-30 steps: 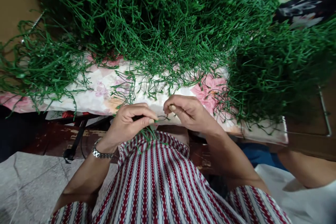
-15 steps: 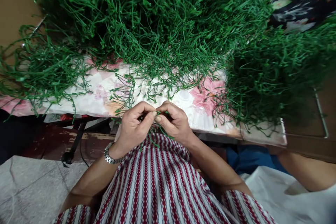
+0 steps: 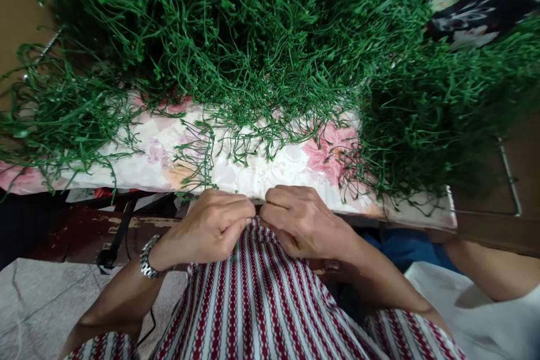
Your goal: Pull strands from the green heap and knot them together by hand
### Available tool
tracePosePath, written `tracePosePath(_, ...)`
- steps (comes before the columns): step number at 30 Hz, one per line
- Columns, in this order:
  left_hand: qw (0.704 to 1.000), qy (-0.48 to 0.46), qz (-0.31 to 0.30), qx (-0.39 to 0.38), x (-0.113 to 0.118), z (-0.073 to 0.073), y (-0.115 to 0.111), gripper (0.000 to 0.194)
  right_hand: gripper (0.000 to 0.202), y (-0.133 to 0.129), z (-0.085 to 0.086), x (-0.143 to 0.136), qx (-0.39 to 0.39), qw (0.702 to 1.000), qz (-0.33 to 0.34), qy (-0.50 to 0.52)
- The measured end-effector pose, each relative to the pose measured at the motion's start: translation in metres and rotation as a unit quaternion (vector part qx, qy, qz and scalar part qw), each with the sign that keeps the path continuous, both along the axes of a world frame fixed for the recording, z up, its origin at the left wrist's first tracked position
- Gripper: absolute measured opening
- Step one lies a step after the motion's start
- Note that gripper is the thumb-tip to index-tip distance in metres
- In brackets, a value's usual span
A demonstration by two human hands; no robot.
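Stems [image 3: 236, 28] lie past our left hand [image 3: 215, 228] and right hand [image 3: 306, 222], curled nearly together (grip hidden, can't tell); we're probably working strands, next calling for steady pinching.

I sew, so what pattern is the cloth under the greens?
The cloth has pink flowers on white, clearest in the head view.

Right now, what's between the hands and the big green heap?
Floral cloth, with loose green stems scattered over part of it; the head view shows this.
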State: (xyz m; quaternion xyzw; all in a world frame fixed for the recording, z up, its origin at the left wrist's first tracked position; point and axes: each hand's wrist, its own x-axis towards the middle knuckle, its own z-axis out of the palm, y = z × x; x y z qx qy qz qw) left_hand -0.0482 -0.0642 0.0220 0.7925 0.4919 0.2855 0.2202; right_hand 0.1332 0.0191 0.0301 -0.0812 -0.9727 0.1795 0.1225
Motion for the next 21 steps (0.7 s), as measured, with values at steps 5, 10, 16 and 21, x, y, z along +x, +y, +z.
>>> tracePosePath(5,0.998,-0.058,0.022,0.024,-0.020,0.020,-0.013,0.018,0.016,0.003,0.011,0.021,-0.037,0.988,-0.103,0.111)
tracePosePath(10,0.985,-0.142,0.093,-0.024,-0.025,0.019,-0.003,0.011,0.013,0.015,0.013,0.026,-0.102,0.972,-0.152,0.148)
tracePosePath(16,0.944,-0.266,0.162,-0.105,-0.003,-0.008,0.021,0.006,0.013,0.018,0.000,-0.003,-0.167,0.931,-0.202,0.255)
tracePosePath(21,0.929,-0.301,0.189,-0.099,0.003,-0.013,0.023,0.005,0.020,0.014,-0.019,-0.021,-0.181,0.957,-0.129,0.187)
